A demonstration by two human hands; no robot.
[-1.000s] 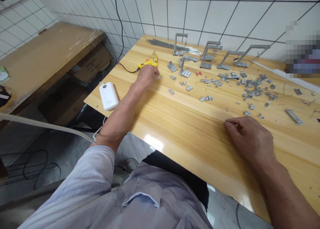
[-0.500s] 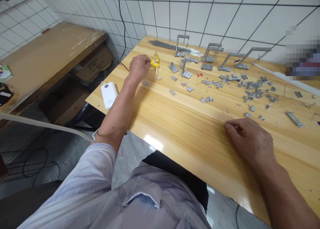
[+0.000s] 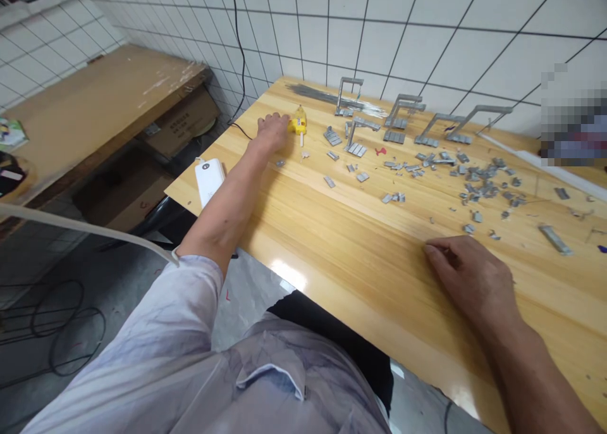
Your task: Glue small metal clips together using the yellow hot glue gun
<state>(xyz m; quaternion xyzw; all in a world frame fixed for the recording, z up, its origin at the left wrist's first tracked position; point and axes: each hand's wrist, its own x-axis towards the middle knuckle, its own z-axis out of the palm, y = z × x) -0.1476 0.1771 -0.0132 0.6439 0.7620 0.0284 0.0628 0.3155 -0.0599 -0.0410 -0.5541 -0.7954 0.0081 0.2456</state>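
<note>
At the far left part of the wooden table, my left hand (image 3: 274, 132) is closed at the handle side of a yellow hot glue gun (image 3: 298, 124). The gun lies on the tabletop with a white glue stick jutting from its rear; my fingers hide its handle. My right hand (image 3: 474, 276) rests on the table at the right, fingers curled in and thumb against the index finger, with nothing visible in it. Beyond it lie scattered small grey metal pieces (image 3: 484, 184).
Several grey bracket-like frames (image 3: 363, 124) stand near the tiled wall, with a bundle of thin metal rods (image 3: 327, 97) behind. A white power bank (image 3: 208, 179) lies near the left edge. A red scrap (image 3: 380, 151) and a grey bar (image 3: 554, 239) are on the table (image 3: 332, 244).
My left hand has turned and lowered around the glue gun's handle, knuckles now forward. The glue gun stays in place on the table. My right hand rests as before; the view has shifted slightly.
</note>
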